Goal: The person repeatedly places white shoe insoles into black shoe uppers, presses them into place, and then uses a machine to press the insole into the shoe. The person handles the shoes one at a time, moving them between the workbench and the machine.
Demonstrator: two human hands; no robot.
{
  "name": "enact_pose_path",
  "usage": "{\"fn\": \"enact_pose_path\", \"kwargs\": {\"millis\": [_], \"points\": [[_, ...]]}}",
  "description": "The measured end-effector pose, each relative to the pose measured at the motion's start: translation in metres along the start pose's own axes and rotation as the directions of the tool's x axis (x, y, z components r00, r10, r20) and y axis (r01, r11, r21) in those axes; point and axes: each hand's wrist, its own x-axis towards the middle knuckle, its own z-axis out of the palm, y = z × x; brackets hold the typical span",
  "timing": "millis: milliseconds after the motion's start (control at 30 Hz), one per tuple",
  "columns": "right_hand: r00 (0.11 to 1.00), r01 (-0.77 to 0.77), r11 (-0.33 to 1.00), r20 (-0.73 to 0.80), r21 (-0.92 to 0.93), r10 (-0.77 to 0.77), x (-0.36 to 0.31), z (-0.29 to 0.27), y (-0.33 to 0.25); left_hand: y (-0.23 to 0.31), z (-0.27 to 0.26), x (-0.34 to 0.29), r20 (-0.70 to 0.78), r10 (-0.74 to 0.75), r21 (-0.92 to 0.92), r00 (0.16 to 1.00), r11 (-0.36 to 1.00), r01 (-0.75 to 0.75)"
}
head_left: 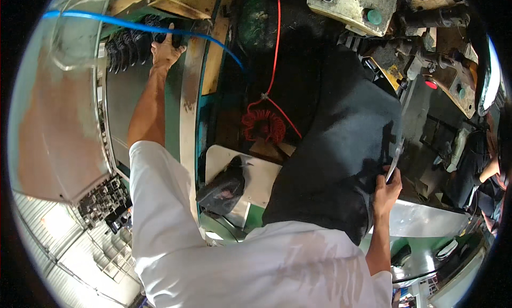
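Note:
My left hand (166,53) reaches far to the left, to the near end of a row of black shoe-like pieces (128,49) lying on a dark green surface. Its thumb and forefinger are spread around a black piece at the end of that row; the other fingers are partly hidden. Down at the right, beside my dark apron (341,137), my right hand (387,193) is closed at the lower end of a thin, pale curved strip (399,150). A crumpled black piece (224,188), perhaps a shoe upper, lies on a pale board (264,174) between my arms.
A blue hose (144,26) crosses above my left hand. In the middle hangs a red coiled hose (262,125). A worn machine box with a green button (372,16) stands at the top right. Shoes (447,249) lie at the lower right; another person's arm (488,170) shows at the right edge.

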Motion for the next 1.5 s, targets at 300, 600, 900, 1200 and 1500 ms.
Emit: {"fn": "enact_pose_path", "kwargs": {"millis": [300,600,900,1200,1500], "points": [[0.999,-0.022,0.993,-0.044,-0.119,0.017,-0.004,0.003,-0.022,0.001,0.063,0.069,-0.038,0.051,0.077,0.998,0.996,-0.048],[0.991,-0.132,0.989,-0.004,-0.069,0.132,-0.001,0.008,-0.005,-0.005,0.023,0.032,0.194,0.245,0.287,0.95,0.912,-0.294],[0.992,0.031,0.994,-0.116,-0.1,-0.043,0.009,0.009,-0.002,0.226,-0.071,-0.18,-0.116,0.687,-0.293,0.718,0.667,-0.685],[0.987,-0.001,1.0,-0.164,-0.002,0.001,-0.004,0.015,0.013,0.595,-0.231,-0.25,-0.1,0.818,-0.956,0.566,-0.237,0.174],[0.939,0.066,0.948,-0.34,0.31,0.046,-0.004,0.016,0.038,0.604,-0.275,-0.277,-0.145,0.876,-0.964,0.461,-0.23,0.135]]}}
